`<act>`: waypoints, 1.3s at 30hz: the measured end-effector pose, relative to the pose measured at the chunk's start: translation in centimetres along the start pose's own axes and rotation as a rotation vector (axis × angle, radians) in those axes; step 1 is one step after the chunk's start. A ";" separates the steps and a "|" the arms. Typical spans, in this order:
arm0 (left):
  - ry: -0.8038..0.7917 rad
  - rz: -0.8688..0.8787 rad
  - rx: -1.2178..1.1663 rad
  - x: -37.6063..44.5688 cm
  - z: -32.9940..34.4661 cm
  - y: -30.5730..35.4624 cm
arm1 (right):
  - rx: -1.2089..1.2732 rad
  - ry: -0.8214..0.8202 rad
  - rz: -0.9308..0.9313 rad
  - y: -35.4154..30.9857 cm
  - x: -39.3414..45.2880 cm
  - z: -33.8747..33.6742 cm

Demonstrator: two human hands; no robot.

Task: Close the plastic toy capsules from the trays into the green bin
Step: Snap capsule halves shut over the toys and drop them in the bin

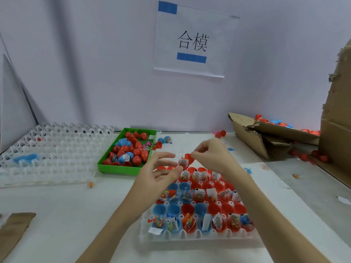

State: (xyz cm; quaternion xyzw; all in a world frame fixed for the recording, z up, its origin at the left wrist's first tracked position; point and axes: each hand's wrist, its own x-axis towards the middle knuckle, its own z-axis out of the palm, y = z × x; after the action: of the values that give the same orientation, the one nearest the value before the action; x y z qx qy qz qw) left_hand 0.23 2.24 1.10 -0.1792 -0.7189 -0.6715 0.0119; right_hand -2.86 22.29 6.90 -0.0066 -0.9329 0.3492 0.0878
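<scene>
Our right hand (207,156) has a pinch grip on a red capsule (187,158), fingers curled over its upper right edge, lifted just above the far rows of the near tray (190,236). A small toy bag (183,162) with a label pokes out of the capsule's lower left side, so we judge it not closed yet. Our left hand (161,168) is wide, fingers spread and relaxed, holding nothing, fingertips just beside the bag; blur there means we cannot tell whether they touch it. Likely reason for the pose: right steadies the shell, left comes in to tuck the bag or press the halves together.

Orientation: the capsule looks tilted, open mouth facing down-left toward the left hand, long axis running roughly from upper right to lower left. The exact hinge side is too small to tell.

Outward: the near tray holds red and blue open halves upright, mouths up, many with bagged toys standing in them, so they can be picked straight up. The green bin (106,164) sits on the table (57,215) to the left, near the hands, already holding red and blue capsules. A mostly bare white tray (47,158) lies further left. Torn cardboard boxes (266,133) with loose capsules sit at right.
</scene>
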 end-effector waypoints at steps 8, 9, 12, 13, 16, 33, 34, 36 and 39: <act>0.095 -0.028 -0.106 0.0 -0.4 -0.2 | 0.168 0.185 0.009 -0.5 -3.0 4.2; 0.105 -0.044 -0.138 0.0 -0.5 -0.2 | 0.207 0.207 -0.011 -0.5 -3.2 4.4; 0.115 -0.082 -0.209 0.2 -0.6 -0.2 | 0.337 0.261 -0.091 -0.6 -3.7 4.5; 0.120 -0.089 -0.216 0.2 -0.6 -0.2 | 0.384 0.270 -0.121 -0.7 -3.8 4.5; 0.137 -0.101 -0.180 0.3 -0.5 -0.3 | 0.503 0.225 -0.207 -0.7 -4.1 4.1; 0.137 -0.024 -0.201 0.1 -0.8 0.6 | 0.492 0.080 -0.289 -0.1 -4.4 4.3; 0.150 0.011 -0.156 0.0 -0.7 0.6 | 0.533 0.066 -0.283 -0.1 -4.4 4.2; 0.168 0.064 -0.101 0.0 -0.5 0.7 | 0.586 0.040 -0.278 -0.3 -4.5 4.2; 0.178 0.115 -0.097 0.0 -0.5 0.8 | 0.640 0.022 -0.279 -0.5 -4.6 4.0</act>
State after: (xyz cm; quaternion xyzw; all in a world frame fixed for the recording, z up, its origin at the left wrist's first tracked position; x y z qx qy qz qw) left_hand 0.39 1.81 1.96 -0.1601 -0.6702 -0.7170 0.1056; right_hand 1.03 19.00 3.51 0.1451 -0.7670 0.6085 0.1424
